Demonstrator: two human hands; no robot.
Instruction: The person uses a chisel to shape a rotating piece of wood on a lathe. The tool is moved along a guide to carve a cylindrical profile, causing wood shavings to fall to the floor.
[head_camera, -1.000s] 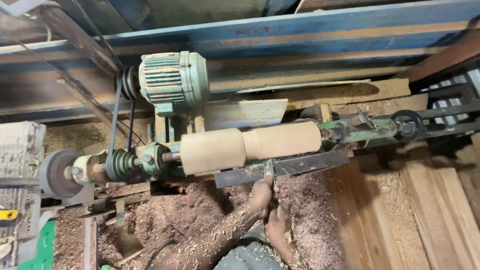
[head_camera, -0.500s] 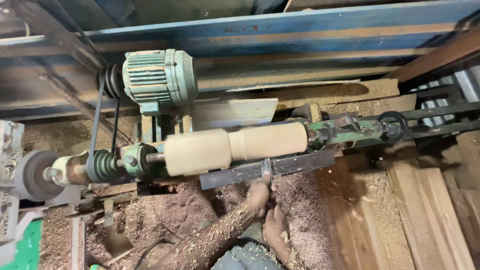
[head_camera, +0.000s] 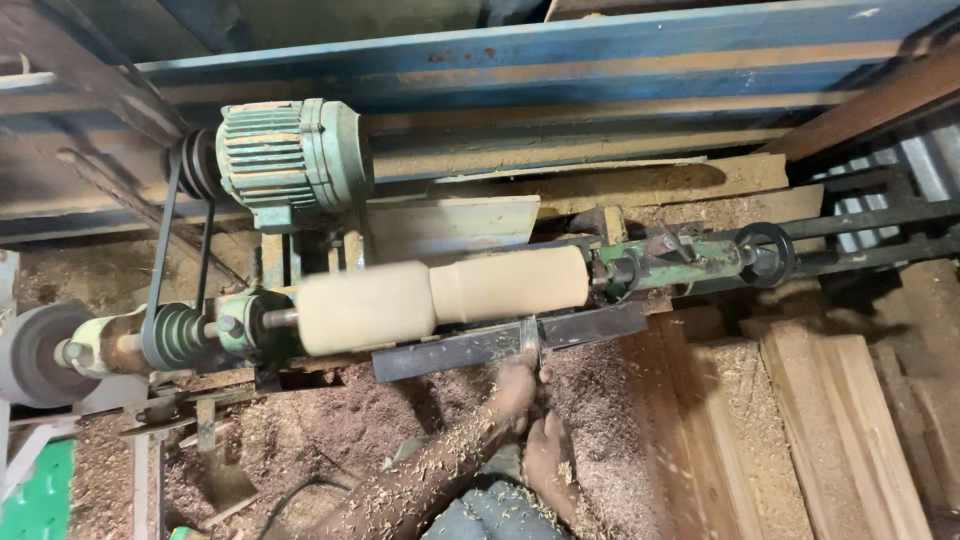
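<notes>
A pale wooden cylinder (head_camera: 440, 297) is mounted between the centres of a lathe, thicker on its left half, and looks blurred as if spinning. A dark steel tool rest (head_camera: 450, 350) runs along its front. My left hand (head_camera: 516, 388), its forearm coated in shavings, grips a chisel (head_camera: 531, 340) just below the rest. The blade crosses the rest and meets the thinner right part of the wood. My right hand (head_camera: 547, 458) holds the tool's rear end lower down; the handle is hidden inside both hands.
A green electric motor (head_camera: 290, 165) with a belt (head_camera: 160, 260) drives the pulley (head_camera: 180, 335) at left. The green tailstock with its handwheel (head_camera: 765, 255) sits at right. Sawdust (head_camera: 330, 430) is heaped below the lathe. Wooden planks (head_camera: 840, 430) lie at right, and a blue beam (head_camera: 560, 55) runs behind.
The view has drifted, so the lathe sits further left in the picture. Both hands keep the chisel at the same spot on the rest.
</notes>
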